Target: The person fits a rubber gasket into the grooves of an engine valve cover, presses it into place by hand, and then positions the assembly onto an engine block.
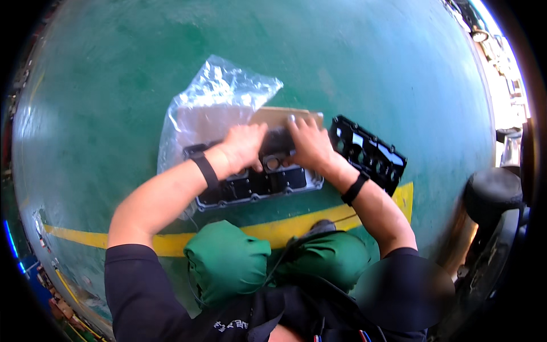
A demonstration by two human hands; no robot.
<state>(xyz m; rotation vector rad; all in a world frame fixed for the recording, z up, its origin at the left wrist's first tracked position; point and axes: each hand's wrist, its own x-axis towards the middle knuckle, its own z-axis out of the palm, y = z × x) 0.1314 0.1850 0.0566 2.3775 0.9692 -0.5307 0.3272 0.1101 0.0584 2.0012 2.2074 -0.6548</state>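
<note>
A black engine valve cover (242, 187) with a silvery rim lies in front of my knees, partly on a brown cardboard sheet (279, 115). My left hand (241, 149) is closed on its middle part, thumb pointing toward me. From the other side, my right hand (310, 145) grips the same cover, its fingers reaching over the far edge. A dark raised section of the cover shows between the two hands. My palms hide part of the cover. To the right, a second black valve cover (367, 151) lies tilted on the floor, apart from my right hand.
A clear plastic bag (219, 85) spreads beyond and left of the cardboard. The floor (364, 62) is green, with a yellow stripe (171, 245) crossing just before my knees. Dark, rounded equipment (493, 191) stands at the right edge.
</note>
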